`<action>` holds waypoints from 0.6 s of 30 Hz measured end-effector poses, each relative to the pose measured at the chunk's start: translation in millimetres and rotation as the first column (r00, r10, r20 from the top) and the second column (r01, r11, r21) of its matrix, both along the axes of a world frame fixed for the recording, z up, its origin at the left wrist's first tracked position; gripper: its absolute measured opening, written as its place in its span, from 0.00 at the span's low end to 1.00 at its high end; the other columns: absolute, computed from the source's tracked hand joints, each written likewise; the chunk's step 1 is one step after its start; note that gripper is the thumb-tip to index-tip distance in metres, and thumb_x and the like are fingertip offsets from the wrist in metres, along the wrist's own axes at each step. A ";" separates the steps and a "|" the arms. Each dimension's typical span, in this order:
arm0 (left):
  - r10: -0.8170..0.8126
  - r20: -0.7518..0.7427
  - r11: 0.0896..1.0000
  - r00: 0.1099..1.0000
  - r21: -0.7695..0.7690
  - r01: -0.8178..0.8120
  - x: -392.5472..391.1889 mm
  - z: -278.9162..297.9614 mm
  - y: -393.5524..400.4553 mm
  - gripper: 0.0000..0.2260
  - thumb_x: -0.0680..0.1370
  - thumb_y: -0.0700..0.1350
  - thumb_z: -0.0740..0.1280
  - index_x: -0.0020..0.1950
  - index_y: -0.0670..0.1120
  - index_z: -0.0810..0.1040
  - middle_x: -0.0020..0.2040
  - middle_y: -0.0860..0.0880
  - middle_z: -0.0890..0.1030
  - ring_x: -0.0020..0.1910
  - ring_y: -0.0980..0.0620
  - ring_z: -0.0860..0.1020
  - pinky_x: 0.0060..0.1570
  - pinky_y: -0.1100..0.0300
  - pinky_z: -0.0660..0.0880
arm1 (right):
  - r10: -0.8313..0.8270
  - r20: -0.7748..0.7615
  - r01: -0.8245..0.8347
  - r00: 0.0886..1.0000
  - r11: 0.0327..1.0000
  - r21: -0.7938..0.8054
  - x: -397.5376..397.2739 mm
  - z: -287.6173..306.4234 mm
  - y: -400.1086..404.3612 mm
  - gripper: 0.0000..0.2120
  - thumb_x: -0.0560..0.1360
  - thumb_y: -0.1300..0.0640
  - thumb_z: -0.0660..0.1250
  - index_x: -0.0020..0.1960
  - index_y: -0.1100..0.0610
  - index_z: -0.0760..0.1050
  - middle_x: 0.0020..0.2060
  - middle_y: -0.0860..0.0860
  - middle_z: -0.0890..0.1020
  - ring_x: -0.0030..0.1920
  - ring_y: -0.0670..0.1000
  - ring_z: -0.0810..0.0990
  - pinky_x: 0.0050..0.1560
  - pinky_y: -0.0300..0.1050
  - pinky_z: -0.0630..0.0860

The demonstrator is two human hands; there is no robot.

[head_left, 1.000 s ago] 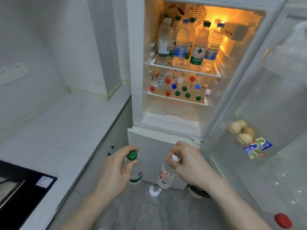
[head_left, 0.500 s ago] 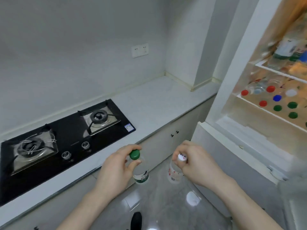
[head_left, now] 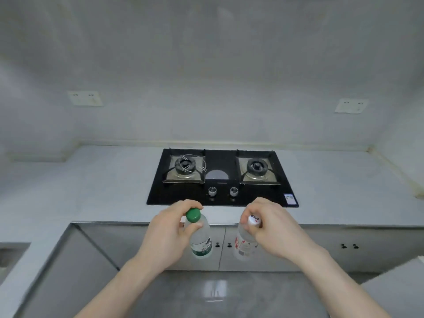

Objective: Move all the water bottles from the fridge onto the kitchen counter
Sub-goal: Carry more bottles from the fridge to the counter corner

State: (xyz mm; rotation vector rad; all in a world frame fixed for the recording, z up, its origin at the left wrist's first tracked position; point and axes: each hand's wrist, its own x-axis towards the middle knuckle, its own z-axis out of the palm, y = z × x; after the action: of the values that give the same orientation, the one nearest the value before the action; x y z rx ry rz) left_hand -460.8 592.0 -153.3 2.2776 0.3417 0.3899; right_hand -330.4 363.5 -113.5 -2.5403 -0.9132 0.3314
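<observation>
My left hand [head_left: 166, 235] grips a clear water bottle with a green cap and green label [head_left: 200, 242] by its neck. My right hand [head_left: 273, 232] grips a second clear bottle with a white cap and red-and-white label [head_left: 243, 247] the same way. Both bottles hang upright in front of the cabinet doors, just below the front edge of the pale grey kitchen counter [head_left: 96, 189]. The fridge is out of view.
A black two-burner gas hob [head_left: 222, 177] is set into the counter straight ahead, with two knobs at its front. Bare counter stretches to its left and right. Two wall sockets [head_left: 85, 98] sit on the back wall. A sink edge [head_left: 9, 251] shows at far left.
The view has swung left from the open fridge to face the hob and counter. Both hands still hold their bottles, now carried up close to the counter's front edge.
</observation>
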 end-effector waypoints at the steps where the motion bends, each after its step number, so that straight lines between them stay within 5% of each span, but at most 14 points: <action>1: 0.028 -0.002 1.000 1.000 -0.012 -0.028 -8.7 1.2 18.1 0.17 0.76 0.47 0.75 0.58 0.65 0.76 0.56 0.64 0.80 0.49 0.59 0.82 0.50 0.54 0.81 | 0.027 0.003 -0.027 1.000 1.000 0.002 -1.7 1.7 21.5 0.08 0.79 0.56 0.70 0.45 0.42 0.79 0.49 0.39 0.76 0.46 0.41 0.74 0.44 0.36 0.69; 6: 0.160 -0.012 0.987 0.987 -0.023 -0.161 -54.7 5.6 111.5 0.16 0.77 0.47 0.75 0.58 0.65 0.77 0.56 0.65 0.80 0.53 0.58 0.81 0.54 0.56 0.81 | 0.147 0.012 -0.147 0.989 0.988 0.048 -14.5 9.7 134.0 0.08 0.80 0.53 0.69 0.45 0.41 0.78 0.50 0.38 0.77 0.50 0.42 0.77 0.51 0.43 0.77; 12: 0.301 -0.044 0.954 0.953 0.030 -0.300 -108.8 8.1 207.2 0.15 0.77 0.47 0.74 0.57 0.64 0.77 0.56 0.72 0.76 0.51 0.63 0.80 0.50 0.73 0.71 | 0.268 -0.005 -0.266 0.963 0.959 0.099 -40.2 6.9 253.3 0.06 0.80 0.52 0.69 0.46 0.41 0.79 0.51 0.38 0.78 0.53 0.44 0.77 0.55 0.48 0.80; 18: 0.435 -0.043 0.900 0.899 0.029 -0.434 -145.0 5.1 276.9 0.16 0.77 0.47 0.73 0.58 0.65 0.76 0.56 0.69 0.79 0.54 0.61 0.80 0.56 0.56 0.79 | 0.422 -0.007 -0.420 0.907 0.904 0.079 -55.1 7.8 348.0 0.06 0.80 0.52 0.70 0.45 0.42 0.78 0.49 0.39 0.77 0.51 0.40 0.75 0.51 0.41 0.74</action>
State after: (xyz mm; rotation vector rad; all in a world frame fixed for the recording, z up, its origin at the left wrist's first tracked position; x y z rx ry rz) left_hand -605.8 868.9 -148.2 2.2201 0.8847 0.5644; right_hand -385.5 711.6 -105.8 -2.2464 -1.4382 0.4432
